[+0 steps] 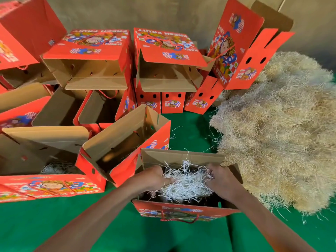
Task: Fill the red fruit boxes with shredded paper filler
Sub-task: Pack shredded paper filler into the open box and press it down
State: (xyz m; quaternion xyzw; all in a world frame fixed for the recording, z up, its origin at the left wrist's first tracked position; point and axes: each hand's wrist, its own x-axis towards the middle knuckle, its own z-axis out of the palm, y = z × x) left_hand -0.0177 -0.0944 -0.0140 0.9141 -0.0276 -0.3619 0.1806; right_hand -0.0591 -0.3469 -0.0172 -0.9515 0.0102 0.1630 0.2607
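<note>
Red cardboard with a cartoon print and a plain brown inside makes up the near box (183,211), which stands open on the green cloth (91,224) at near centre, its rope handle hanging down the near wall and its far flap standing up. Inside it lies a loose wad of pale shredded paper, the filler (185,186), thin white strips tangled and springy, some curling up above the rim. Both hands reach down into this box from the near edge. The left hand (154,176) sits at the wad's left side with its fingers curled into the strips; the right hand (221,180) sits at the wad's right side, fingers likewise bent and buried in the paper, so that the two hands clutch the filler between them. The fingertips are hidden in the shreds. To the right, well up the cloth, rises a large heap (278,135) of the same paper, tan and straw-like in this light, with stray strands scattered on the cloth between it and the box. Just left of the near box an open box (127,142) leans tilted, a few strands in it. Further left and far behind, many more red boxes (94,57) stand or lie stacked with lids up.
</note>
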